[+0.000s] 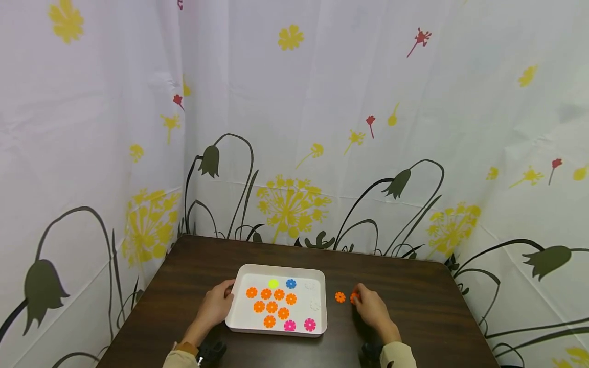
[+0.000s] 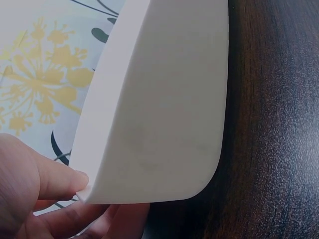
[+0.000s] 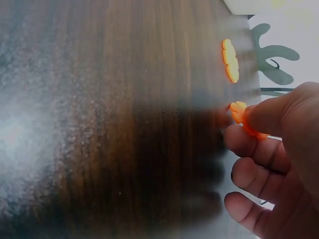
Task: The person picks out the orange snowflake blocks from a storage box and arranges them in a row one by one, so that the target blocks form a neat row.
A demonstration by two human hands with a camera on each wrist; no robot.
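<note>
A white tray (image 1: pixel 239 323) stands on the dark table, holding several orange flower-shaped discs (image 1: pixel 272 306), two pink ones (image 1: pixel 310 324), one blue (image 1: pixel 291 283), one yellow-green (image 1: pixel 273 284) and two white or clear ones (image 1: pixel 315 305). My left hand (image 1: pixel 216 305) grips the tray's left side. In the left wrist view its thumb (image 2: pixel 62 181) lies on the rim while the fingers reach beneath. To the tray's right, my right hand (image 1: pixel 371 308) pinches an orange flower-shaped disc (image 3: pixel 239 112) between thumb and forefinger, the other fingers loosely curled. Another orange disc (image 1: pixel 340 297) lies on the table between that hand and the tray.
The brown wood-grain table (image 1: pixel 428 306) reaches back to a white curtain (image 1: pixel 294 102) printed with flowers, which also hangs at both sides. Dark objects, one by the left wrist (image 1: pixel 212 352) and one by the right wrist (image 1: pixel 370 352), are too dim to make out.
</note>
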